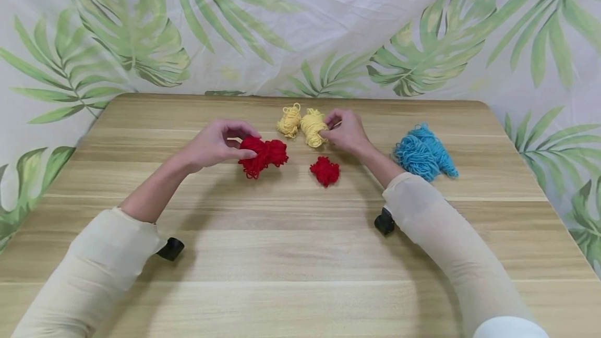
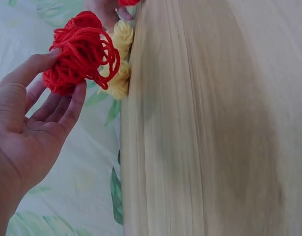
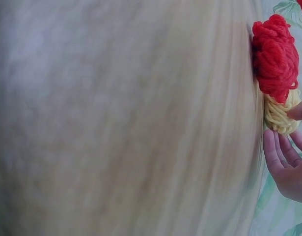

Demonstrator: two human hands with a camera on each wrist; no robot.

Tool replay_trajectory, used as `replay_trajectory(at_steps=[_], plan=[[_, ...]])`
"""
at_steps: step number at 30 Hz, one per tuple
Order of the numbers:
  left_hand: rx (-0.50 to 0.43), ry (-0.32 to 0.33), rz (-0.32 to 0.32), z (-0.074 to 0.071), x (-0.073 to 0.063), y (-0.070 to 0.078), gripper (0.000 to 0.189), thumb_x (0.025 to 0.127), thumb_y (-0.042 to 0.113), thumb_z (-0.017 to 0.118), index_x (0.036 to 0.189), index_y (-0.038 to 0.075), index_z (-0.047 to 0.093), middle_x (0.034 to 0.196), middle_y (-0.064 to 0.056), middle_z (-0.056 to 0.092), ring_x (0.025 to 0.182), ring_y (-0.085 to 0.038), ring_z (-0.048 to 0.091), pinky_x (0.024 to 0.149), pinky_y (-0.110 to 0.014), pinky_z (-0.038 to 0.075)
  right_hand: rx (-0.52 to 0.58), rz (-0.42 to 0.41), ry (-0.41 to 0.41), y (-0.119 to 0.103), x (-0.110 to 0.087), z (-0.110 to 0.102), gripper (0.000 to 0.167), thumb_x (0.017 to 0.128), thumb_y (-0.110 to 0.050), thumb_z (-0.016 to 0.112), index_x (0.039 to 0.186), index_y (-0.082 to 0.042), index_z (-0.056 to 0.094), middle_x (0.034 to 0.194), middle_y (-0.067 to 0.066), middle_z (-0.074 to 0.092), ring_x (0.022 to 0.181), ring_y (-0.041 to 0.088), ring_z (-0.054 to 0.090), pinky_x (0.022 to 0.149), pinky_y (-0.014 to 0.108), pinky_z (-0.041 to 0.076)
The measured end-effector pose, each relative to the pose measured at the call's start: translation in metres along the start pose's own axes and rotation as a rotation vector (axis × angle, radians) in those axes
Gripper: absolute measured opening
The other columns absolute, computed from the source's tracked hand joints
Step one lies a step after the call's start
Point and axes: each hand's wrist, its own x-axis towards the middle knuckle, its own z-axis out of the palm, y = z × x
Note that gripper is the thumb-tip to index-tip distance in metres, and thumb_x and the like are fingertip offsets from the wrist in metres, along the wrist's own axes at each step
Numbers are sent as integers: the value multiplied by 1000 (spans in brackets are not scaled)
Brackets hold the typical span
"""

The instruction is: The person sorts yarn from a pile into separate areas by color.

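Note:
My left hand (image 1: 211,145) pinches a red yarn skein (image 1: 264,154) between thumb and fingers, above the table. Loose loops dangle from this skein in the left wrist view. My right hand (image 1: 346,130) has its thumb and fingers at the right side of a yellow yarn skein (image 1: 313,128), gripping it at the edge. Beside that one, on its left, lies a second yellow skein (image 1: 288,121). Nearer to me on the tabletop sits another red skein (image 1: 325,171), which partly hides the yellow yarn (image 3: 282,115) in the right wrist view.
Blue yarn skeins (image 1: 420,153) lie together on the right, beyond my right forearm. The wooden table (image 1: 281,254) ends at the back against a leaf-patterned cloth (image 1: 328,25). Black wrist-worn devices (image 1: 170,249) hang under both sleeves.

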Motion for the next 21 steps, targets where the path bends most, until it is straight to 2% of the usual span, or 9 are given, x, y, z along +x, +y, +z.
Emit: replay_trajectory(at_steps=[6,12,21], plan=[[32,34,-43,-12,-8,-3,34,88,-4,79,120,-6,69,112,-11,69,100,-14,65,81,-20,56,1,5,-9,-1,-1,0,23,86,-1,74,107,6,67,100,16,68,91,26,66,76,25,55],[45,78,-91,-26,-16,-9,35,89,-1,78,122,-7,68,108,0,69,97,-9,66,79,-20,57,7,12,-10,-2,-2,0,25,87,-3,75,108,7,68,103,18,69,94,28,67,84,31,57],[75,132,-160,-46,-28,-30,39,91,2,78,126,-7,65,106,7,69,95,-4,67,77,-18,56,-4,-13,-5,-3,-2,1,26,87,-5,79,107,8,69,100,18,69,91,26,67,80,28,56]])
